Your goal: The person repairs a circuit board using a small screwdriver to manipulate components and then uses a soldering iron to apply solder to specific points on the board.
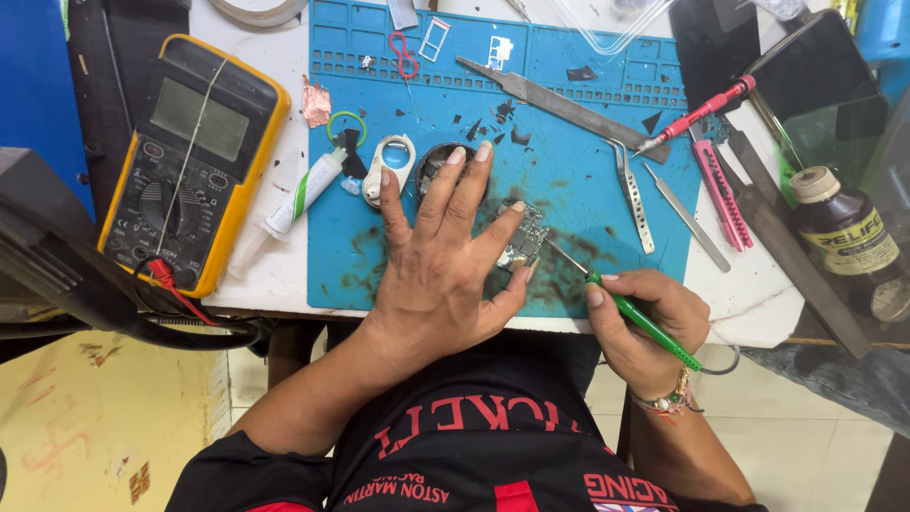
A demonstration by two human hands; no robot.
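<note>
My left hand (443, 256) lies flat on the blue work mat (569, 161), fingers spread, its thumb and forefinger pinning a small circuit board (524, 237). My right hand (645, 318) grips a green-handled screwdriver (637, 313) like a pen, and its thin metal tip touches the board's right edge. A round dark tin (431, 161) sits just beyond my left fingertips, partly hidden by them.
A yellow multimeter (194, 156) with a red lead stands at the left. A white tube (305, 194), tweezers (633, 194), a metal file (559, 104), a red-handled tool (697, 114), a pink tool (720, 194) and a brown bottle (844, 232) lie around the mat.
</note>
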